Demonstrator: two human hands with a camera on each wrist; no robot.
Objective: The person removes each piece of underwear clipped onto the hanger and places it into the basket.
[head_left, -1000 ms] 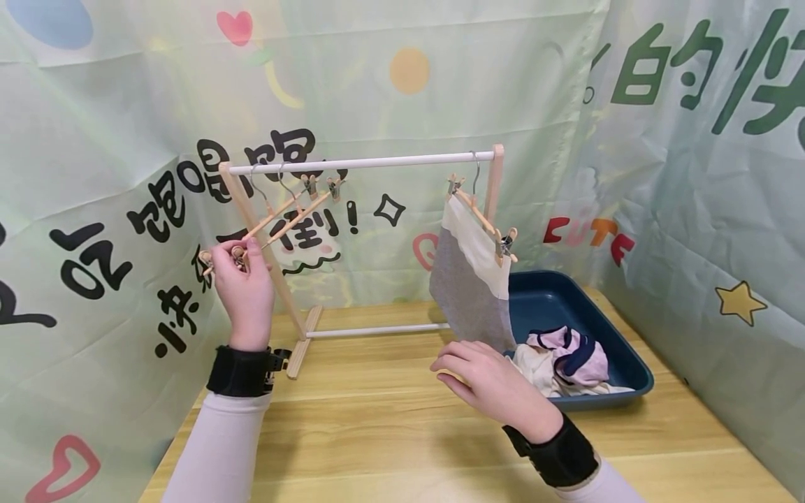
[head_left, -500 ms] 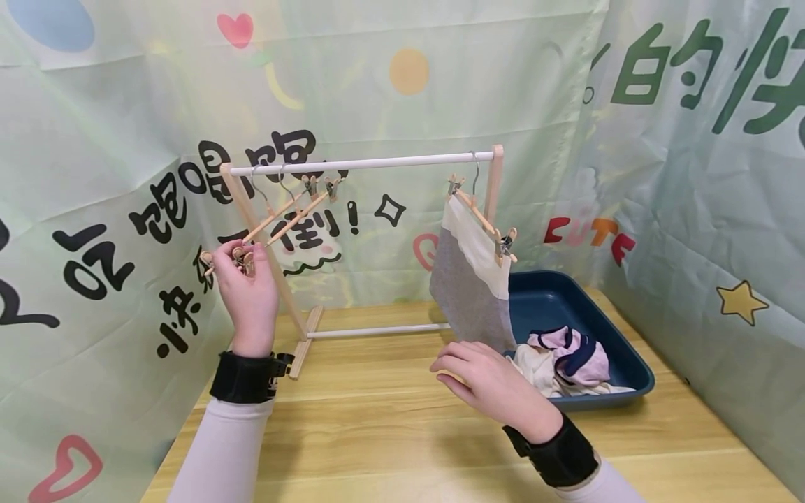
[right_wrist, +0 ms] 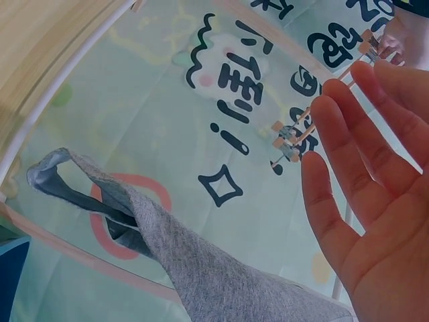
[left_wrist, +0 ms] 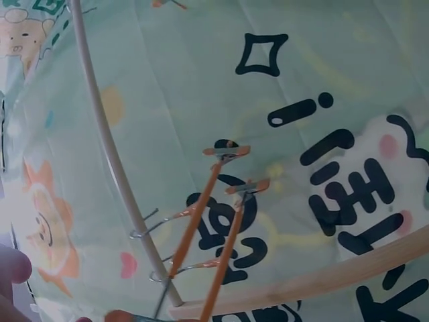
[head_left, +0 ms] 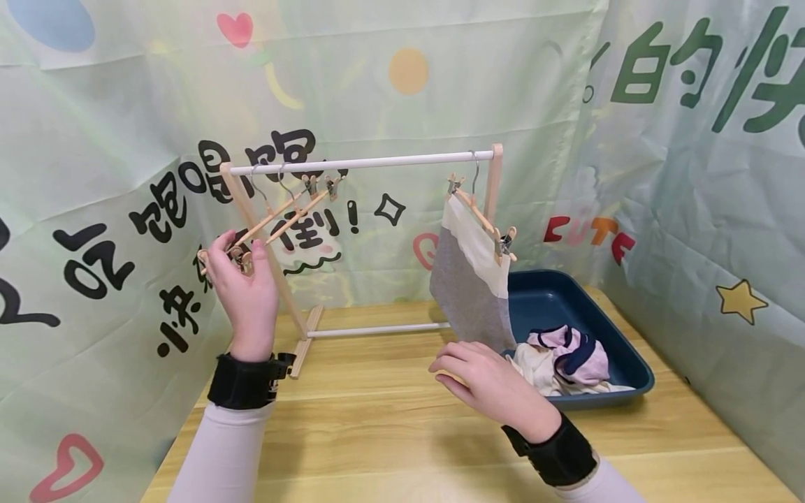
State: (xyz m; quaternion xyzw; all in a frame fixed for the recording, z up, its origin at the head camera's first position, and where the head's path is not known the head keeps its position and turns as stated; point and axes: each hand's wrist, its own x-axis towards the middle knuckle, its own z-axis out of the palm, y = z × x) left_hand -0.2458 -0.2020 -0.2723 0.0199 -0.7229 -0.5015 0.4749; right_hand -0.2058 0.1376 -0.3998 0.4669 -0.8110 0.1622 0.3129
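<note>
My left hand [head_left: 251,300] is at the clip ends of two hangers on the rack's left side. Its thumb and fingers stand apart around the near wooden clips [head_left: 242,258]; whether they touch them is unclear. The front clip hanger [head_left: 298,222] and the rear clip hanger [head_left: 269,220] hang side by side with bare far clips. My right hand [head_left: 484,384] hovers over the table below a grey-and-cream garment [head_left: 468,279], holding nothing, fingers loosely extended. That garment is clipped to a third hanger [head_left: 476,208] at the rack's right end.
The small drying rack [head_left: 377,163] has a white top bar and wooden posts. A dark blue tub [head_left: 550,286] stands at the right with a pink-and-navy garment [head_left: 588,360] and cream cloth [head_left: 534,367] inside. Printed fabric walls surround the wooden table [head_left: 365,433].
The left hand's fingers have spread apart from their pinch at the near clips, and the front hanger has swung slightly. The right hand has hardly moved.
</note>
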